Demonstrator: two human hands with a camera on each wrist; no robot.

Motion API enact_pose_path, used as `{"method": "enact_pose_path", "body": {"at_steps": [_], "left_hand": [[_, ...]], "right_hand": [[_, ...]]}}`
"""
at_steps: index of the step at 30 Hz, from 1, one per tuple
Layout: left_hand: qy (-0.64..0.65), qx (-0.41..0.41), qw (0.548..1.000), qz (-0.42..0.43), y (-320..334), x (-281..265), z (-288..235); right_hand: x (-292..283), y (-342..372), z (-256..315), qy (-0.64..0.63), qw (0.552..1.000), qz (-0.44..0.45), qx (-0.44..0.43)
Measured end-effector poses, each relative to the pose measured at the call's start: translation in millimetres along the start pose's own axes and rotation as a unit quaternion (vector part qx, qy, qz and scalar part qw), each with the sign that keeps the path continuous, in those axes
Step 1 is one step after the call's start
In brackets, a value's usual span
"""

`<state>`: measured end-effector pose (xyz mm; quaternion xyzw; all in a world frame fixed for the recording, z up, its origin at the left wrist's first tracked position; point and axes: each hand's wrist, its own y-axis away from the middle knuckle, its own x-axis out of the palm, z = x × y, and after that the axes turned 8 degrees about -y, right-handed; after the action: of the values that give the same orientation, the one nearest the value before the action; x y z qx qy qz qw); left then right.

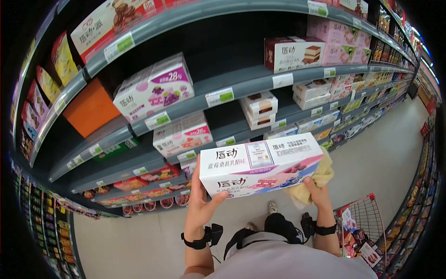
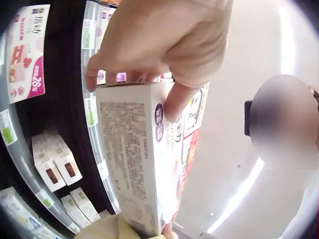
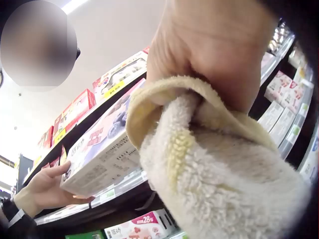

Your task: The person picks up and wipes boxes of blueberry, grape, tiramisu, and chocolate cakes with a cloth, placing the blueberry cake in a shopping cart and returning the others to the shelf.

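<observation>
A long white snack box [image 1: 260,168] with pink and blue fruit pictures is held up in front of the shelves in the head view. My left hand [image 1: 201,205] grips its left end, thumb on the printed front. At the other end, my right hand [image 1: 318,192] holds the box with its thumb on the lower front edge. That same hand also clutches a pale yellow cloth [image 3: 219,174], which hangs down in the right wrist view. The left wrist view shows the box's end panel [image 2: 127,149] with small print, fingers and thumb around its upper end.
Grey shelves [image 1: 246,79] with price tags stand ahead. A purple grape box [image 1: 155,88] and a tiramisu-pictured box [image 1: 293,54] sit on one level, a pink-labelled box [image 1: 182,134] below. A shopping cart [image 1: 367,214] with packets is at the right, near another stocked shelf [image 1: 418,204].
</observation>
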<state>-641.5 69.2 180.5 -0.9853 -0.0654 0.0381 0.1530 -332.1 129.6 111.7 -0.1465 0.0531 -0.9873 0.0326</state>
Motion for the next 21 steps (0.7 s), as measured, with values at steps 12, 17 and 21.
{"method": "enact_pose_path", "body": {"at_steps": [12, 17, 21], "left_hand": [[-0.404, 0.206, 0.878, -0.153, -104, 26, -65], [-0.528, 0.346, 0.739, -0.234, -151, 16, -72], [-0.544, 0.348, 0.712, -0.275, -180, 7, -71]], "right_hand": [[15, -131, 5, 0.071, 0.960, -0.096, -0.252], [48, -172, 42, 0.143, 0.945, -0.090, -0.279], [64, -196, 63, 0.054, 0.967, -0.081, -0.237]]}}
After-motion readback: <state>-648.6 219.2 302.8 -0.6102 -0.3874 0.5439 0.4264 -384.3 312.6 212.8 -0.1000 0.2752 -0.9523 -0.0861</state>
